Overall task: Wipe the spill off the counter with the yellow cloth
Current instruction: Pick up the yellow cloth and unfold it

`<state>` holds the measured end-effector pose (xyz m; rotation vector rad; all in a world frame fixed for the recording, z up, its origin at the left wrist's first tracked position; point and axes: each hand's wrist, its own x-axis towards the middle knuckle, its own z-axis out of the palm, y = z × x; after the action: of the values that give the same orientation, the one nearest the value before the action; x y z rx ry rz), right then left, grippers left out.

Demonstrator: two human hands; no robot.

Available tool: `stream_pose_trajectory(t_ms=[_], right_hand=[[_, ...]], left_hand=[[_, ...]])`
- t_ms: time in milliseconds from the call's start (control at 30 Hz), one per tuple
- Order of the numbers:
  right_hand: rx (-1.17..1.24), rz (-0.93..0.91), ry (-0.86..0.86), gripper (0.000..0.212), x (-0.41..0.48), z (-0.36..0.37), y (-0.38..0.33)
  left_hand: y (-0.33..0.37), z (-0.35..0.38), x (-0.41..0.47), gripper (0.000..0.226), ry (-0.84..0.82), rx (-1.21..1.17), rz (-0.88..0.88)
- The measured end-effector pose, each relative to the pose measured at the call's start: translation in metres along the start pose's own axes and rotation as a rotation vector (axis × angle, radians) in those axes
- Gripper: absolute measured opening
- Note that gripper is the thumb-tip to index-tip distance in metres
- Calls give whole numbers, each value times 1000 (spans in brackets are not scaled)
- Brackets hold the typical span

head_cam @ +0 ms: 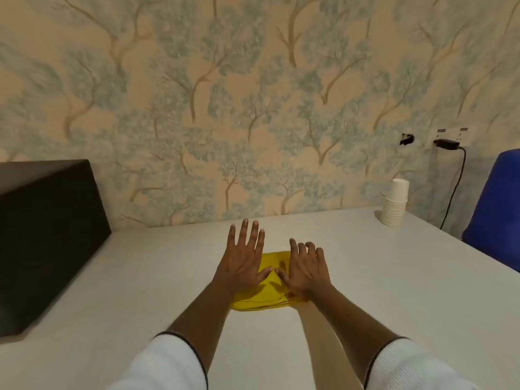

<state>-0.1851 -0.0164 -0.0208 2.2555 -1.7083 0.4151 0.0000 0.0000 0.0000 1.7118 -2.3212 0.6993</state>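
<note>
Black box (47,237) at far left; stack of white paper cups (395,204) far right by the wall; blue chair (498,209) beyond. Left hand (243,261) and right hand (305,270): fingers spread flat, palms pressing the folded yellow cloth (268,294) at centre of the pale counter (394,291). Tree-patterned wallpaper (253,94) behind.

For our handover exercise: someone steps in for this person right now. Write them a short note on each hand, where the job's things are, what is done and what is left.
Left hand: flat, fingers spread, pressing the cloth's left part.
Right hand: flat, palm down on the cloth's right part.
Cloth: yellow, bunched on the counter, under both hands.
Nearby: black box at left, stack of cups far right by the wall.
Done: cloth is down on the counter. No spill shows around it, so how far the wiping has got cannot be told.
Left: wipe, then lift the cloth and check.
</note>
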Motion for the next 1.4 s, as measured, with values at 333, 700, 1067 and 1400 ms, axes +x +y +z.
stream_pose_trajectory(t_ms=[333, 700, 1067, 1400], right_hand=[[483, 403, -342, 40, 20, 10, -10], [1218, 543, -288, 21, 40, -31, -36], [1752, 509, -318, 35, 41, -86, -79], [1270, 31, -235, 86, 34, -136, -114]], left_hand=[[10, 53, -3, 90, -306, -78, -5], [14, 2, 17, 49, -495, -796, -414], [-27, -59, 7, 18, -175, -1446, -701], [-92, -131, -43, 18, -267, -1438, -565]])
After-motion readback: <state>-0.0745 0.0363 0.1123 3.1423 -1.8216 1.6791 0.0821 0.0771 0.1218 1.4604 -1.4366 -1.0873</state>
